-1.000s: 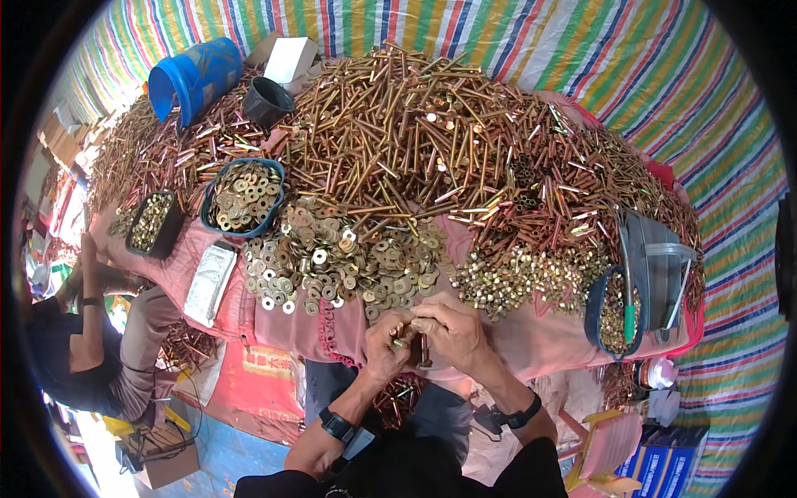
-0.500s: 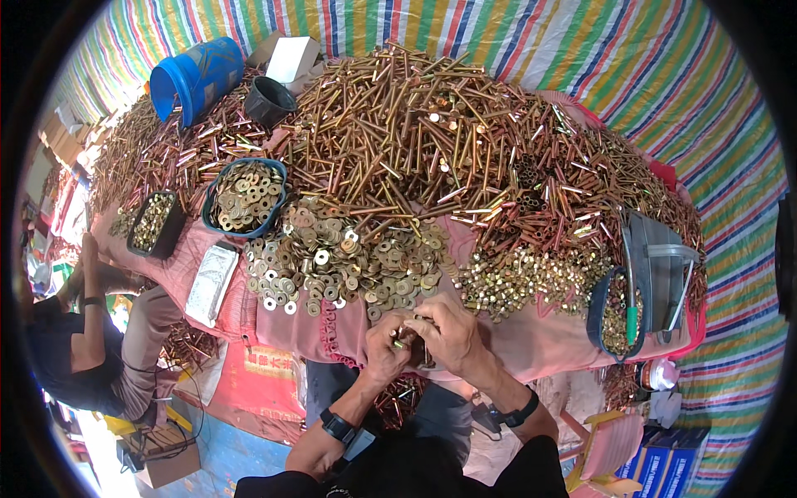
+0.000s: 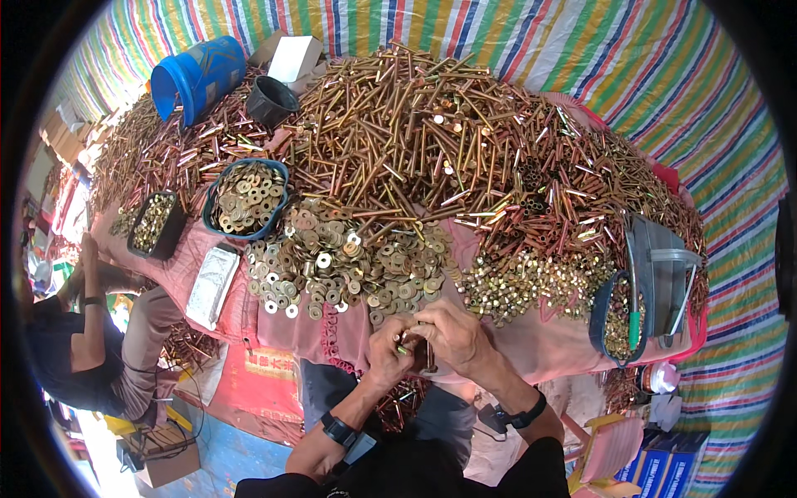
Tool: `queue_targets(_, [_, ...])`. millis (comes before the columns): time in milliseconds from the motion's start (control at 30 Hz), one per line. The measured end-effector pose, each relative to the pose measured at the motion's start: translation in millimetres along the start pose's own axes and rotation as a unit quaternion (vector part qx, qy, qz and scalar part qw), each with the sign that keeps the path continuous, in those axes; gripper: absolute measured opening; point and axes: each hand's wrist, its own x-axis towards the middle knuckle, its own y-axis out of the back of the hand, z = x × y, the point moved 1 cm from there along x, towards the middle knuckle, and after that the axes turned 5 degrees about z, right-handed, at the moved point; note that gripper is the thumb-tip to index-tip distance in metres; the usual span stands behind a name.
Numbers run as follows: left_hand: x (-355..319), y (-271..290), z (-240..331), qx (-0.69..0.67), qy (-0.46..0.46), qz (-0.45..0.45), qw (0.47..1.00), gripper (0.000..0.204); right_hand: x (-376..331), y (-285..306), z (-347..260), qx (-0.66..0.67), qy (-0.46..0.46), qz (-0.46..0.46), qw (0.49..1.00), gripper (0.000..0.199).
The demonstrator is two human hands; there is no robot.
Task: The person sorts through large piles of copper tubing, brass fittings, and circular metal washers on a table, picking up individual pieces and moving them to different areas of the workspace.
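My left hand is closed round a brassy metal bolt, whose bright end pokes out between the fingers. Close against it, my right hand has thumb and fingers pinched together at the same spot. A second coppery bolt hangs below the right fingers, apparently held in that hand. The small parts between the fingertips are too hidden to make out. Just beyond both hands lies a pile of flat washers, and to its right a heap of small nuts.
Behind is a large mound of coppery bolts. A blue tub of washers, a dark tray of nuts, a silvery packet, a blue bucket and a nut basket stand around. At left sits another person.
My hands stay together over the cloth edge. The right fingers have shifted slightly, and the bolt hanging under them shows more clearly.
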Motion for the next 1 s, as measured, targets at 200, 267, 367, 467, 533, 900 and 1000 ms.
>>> queue_targets(200, [0.9, 3.2, -3.6, -0.001, -0.002, -0.013, 1.000, 0.020, -2.6, -8.0, 4.7, 0.001, -0.014, 0.005, 1.000, 0.023])
queue_targets(267, [2.0, 3.4, -3.6, -0.010, 0.016, -0.019, 1.000, 0.020, -2.7, -6.7, 6.3, 0.025, -0.017, 0.003, 1.000, 0.022])
queue_targets(367, [5.1, 3.8, -2.4, -0.019, 0.021, -0.034, 0.999, 0.020, -2.0, 1.8, 6.9, 0.019, 0.018, -0.019, 0.999, 0.023])
queue_targets(467, [9.5, 2.9, -1.5, -0.021, -0.021, -0.042, 0.999, 0.022, -1.1, 14.8, 6.1, 0.019, 0.031, -0.058, 0.998, 0.029])
queue_targets(533, [11.5, 2.2, -1.5, -0.025, -0.046, -0.050, 0.997, 0.026, -0.3, 22.3, 5.3, 0.021, 0.028, -0.082, 0.996, 0.032])
queue_targets(900, [14.6, 1.4, -3.3, 0.039, -0.043, -0.092, 0.994, 0.039, 7.9, 45.6, 0.8, -0.108, 0.061, -0.206, 0.971, 0.034])
queue_targets(1000, [15.0, 0.8, -1.8, 0.042, -0.029, -0.078, 0.996, 0.031, 14.2, 44.8, 2.2, -0.182, 0.127, -0.209, 0.952, 0.025])
